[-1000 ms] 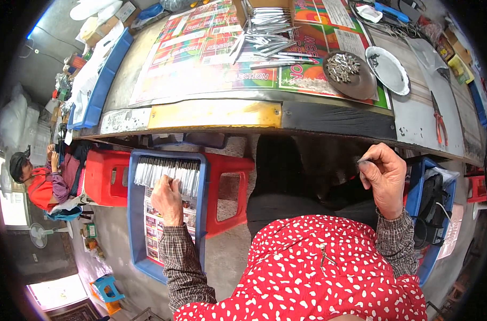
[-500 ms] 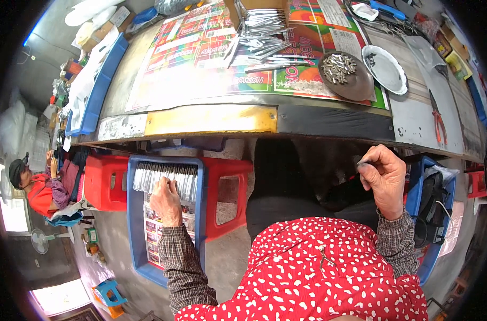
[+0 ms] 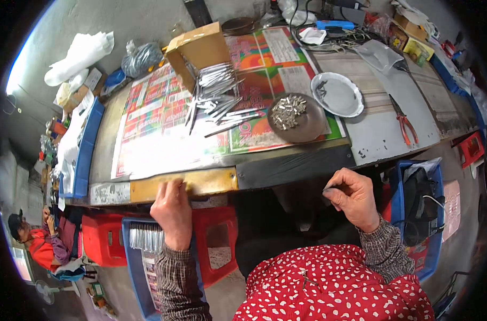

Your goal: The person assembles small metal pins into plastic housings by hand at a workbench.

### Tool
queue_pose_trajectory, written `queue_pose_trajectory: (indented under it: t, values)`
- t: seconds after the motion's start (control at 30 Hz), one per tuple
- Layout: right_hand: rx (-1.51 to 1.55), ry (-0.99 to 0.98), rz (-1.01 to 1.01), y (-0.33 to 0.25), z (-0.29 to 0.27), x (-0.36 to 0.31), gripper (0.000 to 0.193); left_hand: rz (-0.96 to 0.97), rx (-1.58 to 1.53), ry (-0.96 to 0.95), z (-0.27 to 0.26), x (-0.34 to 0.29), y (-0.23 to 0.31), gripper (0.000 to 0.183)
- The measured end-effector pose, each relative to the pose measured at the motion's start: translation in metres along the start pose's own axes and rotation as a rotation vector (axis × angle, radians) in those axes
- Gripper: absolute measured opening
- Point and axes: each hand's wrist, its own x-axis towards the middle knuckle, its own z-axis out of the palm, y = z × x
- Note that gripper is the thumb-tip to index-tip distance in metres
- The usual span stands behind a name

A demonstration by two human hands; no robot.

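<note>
My left hand [image 3: 172,214] is over the table's yellow front edge [image 3: 200,183], its back up and fingers loosely bent, with nothing visible in it. Before my lap my right hand [image 3: 354,199] pinches thumb and forefinger together; a dark spot shows at the tips, too small to make out. Slender silver pen-like rods [image 3: 217,101] spill from an open cardboard box [image 3: 200,45] onto the printed sheet. Right of them, a brown dish [image 3: 302,128] holds small silver cylinders [image 3: 289,111]. A blue tray [image 3: 127,241] below my left arm contains a row of similar silver rods [image 3: 146,236].
A white dish [image 3: 340,99] with small dark bits stands behind the brown one. Red-handled pliers [image 3: 405,128] lie at the right. Red stools [image 3: 217,235] flank the tray. Another blue bin [image 3: 439,257] stands at my right. Far left sits another person [image 3: 43,249].
My left hand has lifted from the rods in the blue tray up to the table's edge. The view has tilted up, showing more of the table; my right hand keeps its pinch.
</note>
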Motion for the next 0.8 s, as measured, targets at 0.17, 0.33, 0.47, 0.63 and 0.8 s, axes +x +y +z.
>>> queue_pose_trajectory:
  t: [0.17, 0.33, 0.47, 0.63, 0.8]
  values:
    - [-0.019, 0.014, 0.026, -0.001, -0.008, 0.001, 0.015, 0.094, -0.094, -0.040, 0.032, 0.050, 0.030, 0.011]
    - [-0.010, 0.045, 0.012, 0.002, -0.015, 0.003, 0.015, 0.224, -0.116, -0.066, 0.060, 0.074, 0.042, 0.014]
    - [-0.003, 0.040, 0.032, 0.003, -0.017, 0.006, 0.014, 0.262, -0.116, -0.083, 0.066, 0.080, 0.046, 0.009]
    - [-0.118, 0.065, -0.001, -0.005, -0.026, 0.013, 0.012, 0.270, -0.133, -0.104, 0.072, 0.078, 0.049, 0.010]
    - [-0.424, 0.170, -0.207, -0.013, -0.045, 0.037, 0.011, 0.270, -0.095, -0.132, 0.070, 0.075, 0.039, 0.007]
